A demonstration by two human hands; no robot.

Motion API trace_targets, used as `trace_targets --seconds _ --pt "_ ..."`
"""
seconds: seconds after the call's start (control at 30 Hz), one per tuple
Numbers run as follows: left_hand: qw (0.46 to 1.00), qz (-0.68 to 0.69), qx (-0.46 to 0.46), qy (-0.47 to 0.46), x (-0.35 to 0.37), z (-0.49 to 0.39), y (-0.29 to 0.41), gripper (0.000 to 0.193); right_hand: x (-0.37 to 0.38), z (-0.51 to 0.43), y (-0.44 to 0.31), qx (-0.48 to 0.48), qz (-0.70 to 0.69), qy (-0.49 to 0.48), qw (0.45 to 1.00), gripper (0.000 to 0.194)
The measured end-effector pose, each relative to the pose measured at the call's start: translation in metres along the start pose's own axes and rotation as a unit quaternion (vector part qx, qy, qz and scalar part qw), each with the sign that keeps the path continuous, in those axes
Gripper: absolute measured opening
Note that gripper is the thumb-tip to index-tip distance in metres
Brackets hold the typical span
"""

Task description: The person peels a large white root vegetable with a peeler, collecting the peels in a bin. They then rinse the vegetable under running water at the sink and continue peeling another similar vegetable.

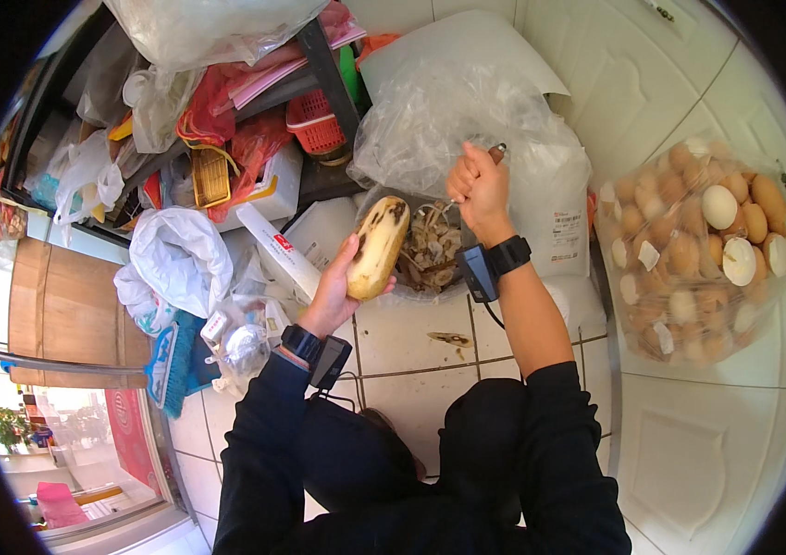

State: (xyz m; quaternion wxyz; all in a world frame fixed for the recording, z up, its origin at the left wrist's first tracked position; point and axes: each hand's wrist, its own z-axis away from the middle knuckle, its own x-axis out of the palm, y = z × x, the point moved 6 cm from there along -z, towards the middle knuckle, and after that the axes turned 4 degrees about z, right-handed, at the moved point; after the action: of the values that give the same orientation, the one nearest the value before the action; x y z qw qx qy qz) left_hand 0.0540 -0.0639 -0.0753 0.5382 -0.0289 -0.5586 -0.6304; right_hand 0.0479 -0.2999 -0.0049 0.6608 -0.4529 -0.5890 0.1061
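My left hand (337, 284) holds a thick, pale lotus root section (380, 246) with dark brown patches, tilted upright. My right hand (479, 184) is closed around the dark handle of a tool, likely a peeler (498, 151); its metal end points down to the left and is partly hidden by the fingers. It is apart from the root. Between and below the hands stands a bin (427, 294) lined with a clear plastic bag, with pale and brown peelings (432, 243) inside.
A bag of eggshells (698, 257) hangs against white cabinet doors at right. At left are a white plastic bag (181, 253), a blue broom (169, 368) and a cluttered dark shelf (330, 83). Peel scraps (450, 339) lie on the floor tiles.
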Motion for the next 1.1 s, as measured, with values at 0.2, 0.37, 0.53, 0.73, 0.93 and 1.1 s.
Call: trace_targets --seconds 0.2,0.37,0.53,0.73,0.93,1.1 --pt "1.0 -0.015 0.019 -0.005 0.01 0.0 0.001 0.053 0.007 0.005 -0.006 -0.022 0.005 0.011 1.0 0.042" --pt "0.993 -0.057 0.102 0.015 0.014 -0.002 0.007 0.058 0.003 0.008 -0.005 0.026 -0.037 0.011 0.999 0.041" --pt "0.983 -0.083 0.16 0.045 0.019 -0.014 0.025 0.053 0.007 0.018 0.014 0.173 0.03 -0.002 0.984 0.027" --pt "0.983 -0.075 0.17 -0.007 0.064 -0.036 0.052 0.048 0.022 0.032 0.033 0.244 0.033 -0.038 0.968 0.03" --pt "0.984 -0.076 0.157 0.036 0.089 -0.042 0.058 0.057 0.016 0.031 0.024 0.188 0.055 -0.017 0.981 0.028" --pt "0.933 -0.196 0.287 0.091 0.083 -0.02 0.067 0.043 0.011 0.028 0.019 0.166 0.014 0.002 0.986 0.026"
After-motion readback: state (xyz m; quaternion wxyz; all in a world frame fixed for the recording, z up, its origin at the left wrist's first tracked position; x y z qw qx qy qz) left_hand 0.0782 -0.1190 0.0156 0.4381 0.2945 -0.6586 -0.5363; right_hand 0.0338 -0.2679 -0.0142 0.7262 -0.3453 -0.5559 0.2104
